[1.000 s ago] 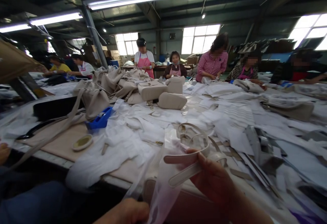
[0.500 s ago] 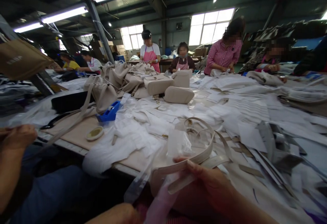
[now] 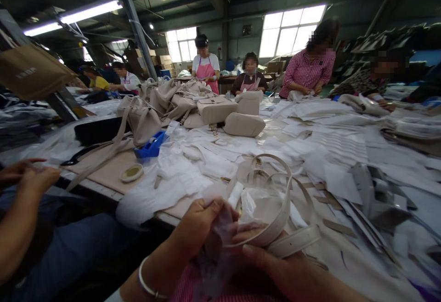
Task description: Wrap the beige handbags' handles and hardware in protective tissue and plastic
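Observation:
At the front edge of the table, my left hand (image 3: 201, 221) is closed, pinching thin translucent plastic film (image 3: 218, 247) that hangs down in front of me. My right hand (image 3: 275, 263) is closed around a beige bag strap (image 3: 287, 201), its thumb along the near side. The strap loops up above both hands, and its loose end with small holes sticks out to the right. White tissue and clear plastic (image 3: 253, 201) lie inside the loop. Film and fingers hide part of the strap between my hands.
Beige handbags (image 3: 215, 109) are heaped at the back. A blue tape dispenser (image 3: 151, 145), a tape roll (image 3: 131, 172) and white padding sheets (image 3: 168, 196) lie to the left. A grey tape dispenser (image 3: 374, 196) stands right. A co-worker's hands (image 3: 37, 178) are at far left.
My left hand has risen from the bottom edge to the strap, bringing the film up with it. My right hand still holds the strap. The co-worker's hands at left have shifted right.

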Motion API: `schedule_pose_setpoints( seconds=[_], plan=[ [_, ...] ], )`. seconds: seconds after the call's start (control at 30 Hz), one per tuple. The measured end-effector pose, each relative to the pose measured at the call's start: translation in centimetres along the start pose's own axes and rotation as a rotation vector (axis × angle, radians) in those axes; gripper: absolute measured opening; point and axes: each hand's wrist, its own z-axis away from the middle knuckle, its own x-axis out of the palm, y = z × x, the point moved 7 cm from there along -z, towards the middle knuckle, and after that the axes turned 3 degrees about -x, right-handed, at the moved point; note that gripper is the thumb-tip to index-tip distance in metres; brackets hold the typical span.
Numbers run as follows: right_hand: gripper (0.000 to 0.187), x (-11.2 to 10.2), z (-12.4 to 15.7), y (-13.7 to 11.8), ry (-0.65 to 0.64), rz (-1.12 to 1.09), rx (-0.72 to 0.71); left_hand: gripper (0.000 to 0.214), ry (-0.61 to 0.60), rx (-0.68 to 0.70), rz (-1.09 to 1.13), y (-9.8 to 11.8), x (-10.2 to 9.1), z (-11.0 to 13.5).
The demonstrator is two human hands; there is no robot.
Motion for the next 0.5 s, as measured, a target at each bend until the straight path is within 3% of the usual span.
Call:
schedule_pose_setpoints(
  seconds=[0.07, 0.13, 0.33, 0.43, 0.5],
  plan=[
    [0.028, 0.1, 0.3, -0.7, -0.050, 0.217, -0.032, 0.045, -0.060, -0.113, 0.124, -0.5, -0.6, -1.1],
    [0.029, 0.6, 0.4, -1.5, -0.131, 0.320, -0.068, 0.043, -0.204, -0.225, 0.197, -0.9, -0.3, -1.6],
    [0.030, 2.6, 0.5, -3.8, -0.340, 0.501, -0.178, 0.043, -0.514, -0.334, 0.277, -1.3, 3.2, -2.3],
    [0.030, 3.0, 0.6, -3.5, -0.381, 0.464, -0.189, 0.043, -0.615, -0.316, 0.368, -0.2, 4.8, -3.1],
    [0.029, 3.1, 0.6, -2.4, -0.414, 0.404, -0.168, 0.035, -0.581, -0.212, 0.472, 1.5, 4.9, -4.1]
  ],
)
